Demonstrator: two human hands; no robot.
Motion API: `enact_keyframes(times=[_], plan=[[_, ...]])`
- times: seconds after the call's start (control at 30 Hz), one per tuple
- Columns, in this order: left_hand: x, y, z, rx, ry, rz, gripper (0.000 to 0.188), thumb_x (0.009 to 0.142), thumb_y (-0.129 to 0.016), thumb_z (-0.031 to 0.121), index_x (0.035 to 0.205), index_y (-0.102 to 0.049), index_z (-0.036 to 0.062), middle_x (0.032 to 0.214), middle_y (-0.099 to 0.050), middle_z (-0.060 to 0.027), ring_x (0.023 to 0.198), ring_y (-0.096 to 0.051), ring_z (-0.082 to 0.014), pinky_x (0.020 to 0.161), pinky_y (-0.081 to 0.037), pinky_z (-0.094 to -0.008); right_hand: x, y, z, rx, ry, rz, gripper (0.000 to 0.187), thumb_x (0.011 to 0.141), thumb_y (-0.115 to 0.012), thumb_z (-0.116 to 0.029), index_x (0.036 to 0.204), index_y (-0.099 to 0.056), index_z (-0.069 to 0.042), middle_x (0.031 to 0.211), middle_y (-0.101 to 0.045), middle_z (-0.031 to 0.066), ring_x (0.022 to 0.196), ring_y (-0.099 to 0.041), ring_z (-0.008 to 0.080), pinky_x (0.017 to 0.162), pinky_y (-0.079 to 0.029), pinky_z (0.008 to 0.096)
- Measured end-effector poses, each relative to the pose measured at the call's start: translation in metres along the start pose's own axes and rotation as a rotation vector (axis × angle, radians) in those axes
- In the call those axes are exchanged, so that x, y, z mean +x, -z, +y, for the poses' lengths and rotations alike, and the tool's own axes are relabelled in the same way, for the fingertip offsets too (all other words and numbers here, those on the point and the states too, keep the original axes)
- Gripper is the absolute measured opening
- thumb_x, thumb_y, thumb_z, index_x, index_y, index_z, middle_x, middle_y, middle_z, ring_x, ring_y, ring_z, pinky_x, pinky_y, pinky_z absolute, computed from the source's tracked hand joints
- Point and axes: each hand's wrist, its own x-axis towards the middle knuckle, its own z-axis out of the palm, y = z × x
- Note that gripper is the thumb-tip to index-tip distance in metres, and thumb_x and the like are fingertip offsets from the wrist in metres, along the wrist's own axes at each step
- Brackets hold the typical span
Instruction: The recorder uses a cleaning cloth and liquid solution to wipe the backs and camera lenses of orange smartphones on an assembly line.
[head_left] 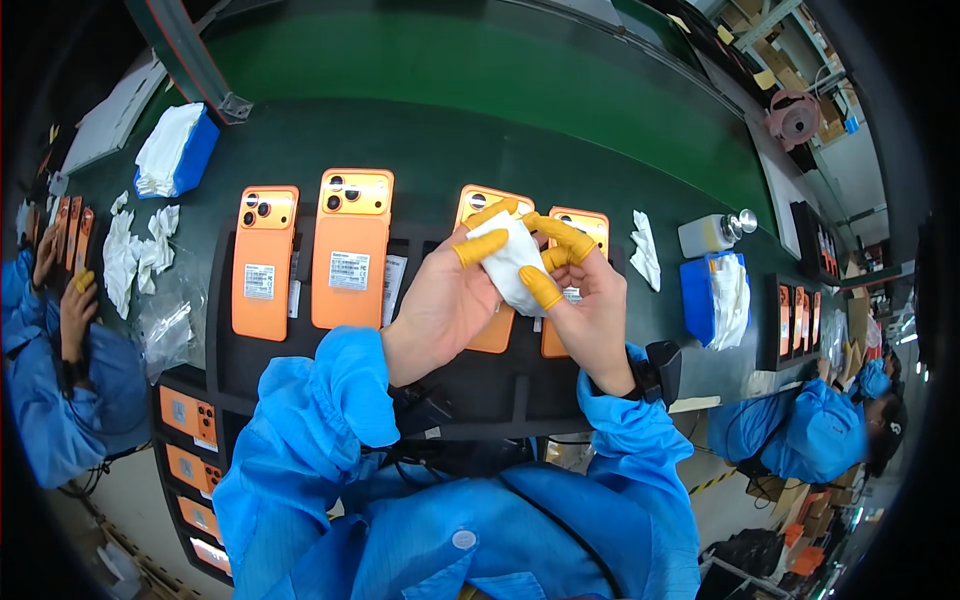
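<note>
Above the desk (560, 160), both hands pinched a white wipe (512, 262): left hand (445, 300) at its nine o'clock, right hand (590, 300) at three, fingers (481, 247) closed on it, over orange phones (350, 250).

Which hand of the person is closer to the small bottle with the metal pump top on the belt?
The right hand. It is left of and below the bottle; the left hand is farther left, beyond the white cloth both hold.

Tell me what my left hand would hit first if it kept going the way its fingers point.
Probably the white cloth that the left hand already pinches with the right hand; past it, the orange phone beneath, though depth is hard to judge.
</note>
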Motion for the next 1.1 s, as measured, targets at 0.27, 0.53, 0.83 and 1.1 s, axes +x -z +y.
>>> enact_keyframes(times=[0.27, 0.53, 0.83, 1.1], plan=[[-0.006, -0.001, -0.003, 0.147, -0.072, -0.086, 0.047, 0.107, -0.037, 0.012, 0.154, -0.029, 0.0089, 0.153, -0.039, -0.0140, 0.137, -0.046, -0.0296, 0.112, -0.042, -0.0484, 0.004, 0.007, 0.023, 0.422, -0.191, -0.016, 0.033, 0.090, -0.073, -0.008, 0.120, -0.063, 0.002, 0.104, -0.068, 0.0071, 0.093, -0.064, 0.0097, 0.079, -0.053, 0.0233], [-0.018, -0.014, 0.003, 0.444, -0.034, -0.078, 0.052, 0.107, -0.042, 0.015, 0.157, -0.026, 0.0163, 0.156, -0.035, -0.0111, 0.133, -0.049, -0.0287, 0.106, -0.046, -0.0481, 0.019, 0.028, 0.017, 0.730, -0.459, -0.183, 0.022, 0.094, -0.069, -0.013, 0.113, -0.068, -0.002, 0.101, -0.070, 0.0020, 0.090, -0.065, 0.0073, 0.078, -0.052, 0.0230], [-0.143, -0.028, 0.017, 1.453, -0.272, -0.557, 0.036, 0.085, -0.073, 0.007, 0.121, -0.068, 0.0035, 0.126, -0.066, -0.0157, 0.116, -0.062, -0.0312, 0.103, -0.045, -0.0397, 0.051, 0.238, 0.055, -0.762, 0.102, 0.733, 0.018, 0.084, -0.069, -0.010, 0.099, -0.072, -0.001, 0.093, -0.069, 0.0179, 0.081, -0.067, 0.0373, 0.072, -0.053, 0.0416], [-0.133, 0.020, -0.052, 1.982, -0.361, -0.416, 0.046, 0.078, -0.074, -0.001, 0.122, -0.060, -0.0031, 0.123, -0.057, -0.0180, 0.115, -0.048, -0.0366, 0.098, -0.042, -0.0427, 0.047, 0.246, 0.077, -0.832, -0.065, 0.552, 0.021, 0.083, -0.068, -0.008, 0.102, -0.070, 0.000, 0.099, -0.069, 0.0243, 0.095, -0.066, 0.0418, 0.084, -0.052, 0.0479]])
